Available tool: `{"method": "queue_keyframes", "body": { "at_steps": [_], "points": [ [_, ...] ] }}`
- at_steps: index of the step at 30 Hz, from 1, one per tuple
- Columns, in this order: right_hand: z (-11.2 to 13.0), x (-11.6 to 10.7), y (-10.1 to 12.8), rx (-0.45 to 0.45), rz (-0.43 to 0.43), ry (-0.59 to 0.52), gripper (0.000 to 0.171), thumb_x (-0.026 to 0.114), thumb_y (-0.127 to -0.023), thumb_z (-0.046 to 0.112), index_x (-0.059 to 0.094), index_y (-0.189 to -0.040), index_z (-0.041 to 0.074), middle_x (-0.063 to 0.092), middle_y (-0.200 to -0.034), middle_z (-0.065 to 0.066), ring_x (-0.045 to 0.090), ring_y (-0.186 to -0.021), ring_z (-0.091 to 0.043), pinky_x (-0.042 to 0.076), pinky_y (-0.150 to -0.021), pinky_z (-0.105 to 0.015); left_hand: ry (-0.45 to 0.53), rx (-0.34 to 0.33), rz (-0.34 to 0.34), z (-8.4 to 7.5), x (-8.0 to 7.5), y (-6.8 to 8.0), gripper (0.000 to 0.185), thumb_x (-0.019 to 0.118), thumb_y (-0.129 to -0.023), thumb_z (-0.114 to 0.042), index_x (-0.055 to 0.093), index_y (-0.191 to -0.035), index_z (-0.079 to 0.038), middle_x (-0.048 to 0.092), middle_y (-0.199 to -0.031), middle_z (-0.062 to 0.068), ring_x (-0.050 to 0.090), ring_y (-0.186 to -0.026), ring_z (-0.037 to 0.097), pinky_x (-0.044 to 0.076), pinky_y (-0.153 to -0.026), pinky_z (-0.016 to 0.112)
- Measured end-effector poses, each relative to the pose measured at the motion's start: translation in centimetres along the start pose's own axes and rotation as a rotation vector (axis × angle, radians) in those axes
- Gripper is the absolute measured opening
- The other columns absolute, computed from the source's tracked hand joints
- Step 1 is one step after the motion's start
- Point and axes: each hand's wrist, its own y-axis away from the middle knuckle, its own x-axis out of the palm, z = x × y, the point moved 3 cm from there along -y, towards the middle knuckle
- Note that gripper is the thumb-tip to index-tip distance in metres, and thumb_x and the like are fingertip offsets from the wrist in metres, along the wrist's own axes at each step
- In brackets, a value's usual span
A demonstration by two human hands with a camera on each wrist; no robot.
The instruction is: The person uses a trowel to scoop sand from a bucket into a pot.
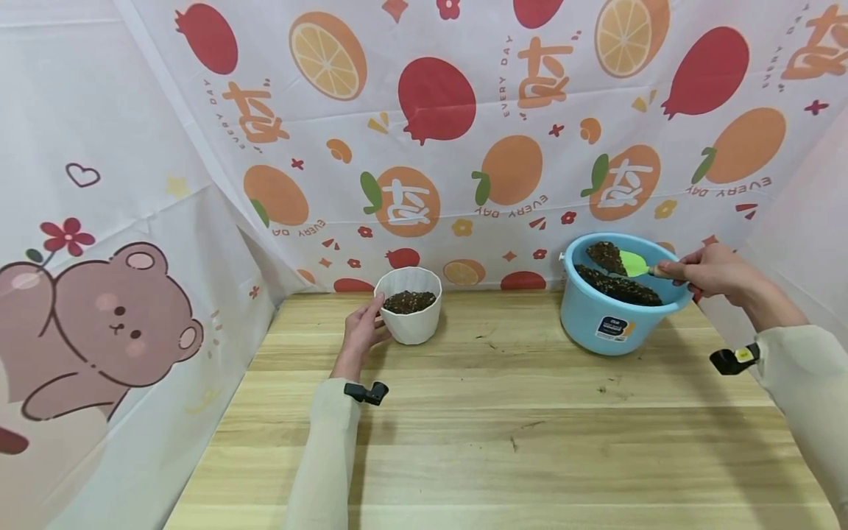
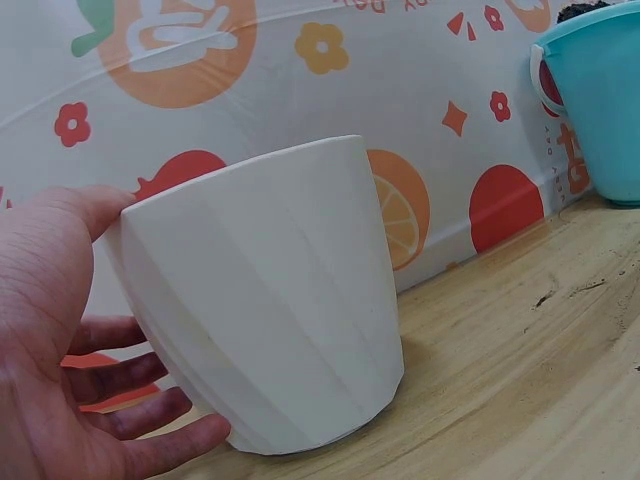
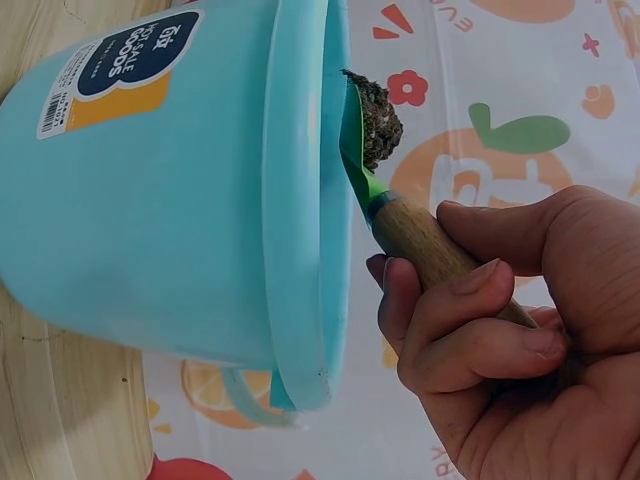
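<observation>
A white faceted plastic pot point(image 1: 411, 315) stands upright on the tabletop, its side resting in the cupped left hand point(image 1: 361, 335); dark soil fills it nearly to the rim. A small trowel with a green blade and a wooden handle point(image 3: 420, 235) is gripped by the right hand point(image 1: 712, 272), its blade heaped with dark soil and held over the mouth of a round light-blue plastic bucket point(image 1: 606, 313). That bucket stands upright just left of the right hand, partly filled with soil, with a dark-blue and orange label on its wall.
</observation>
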Motion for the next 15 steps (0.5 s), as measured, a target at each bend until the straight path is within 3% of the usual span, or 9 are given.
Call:
{"method": "queue_keyframes", "body": {
  "at_steps": [15],
  "points": [
    [0.01,-0.01,-0.02,0.008,-0.003,0.004,0.061,0.058,-0.096,0.061,0.073,-0.091,0.002,0.063,-0.068,0.001,0.058,-0.064,-0.017,0.054,-0.059,-0.033,0.004,-0.001,0.001,0.04,0.01,0.12,0.070,0.056,-0.099,-0.058,0.053,-0.145,-0.005,0.051,-0.151,0.015,0.058,-0.127,0.032,0.058,-0.102,0.045]
  ]
}}
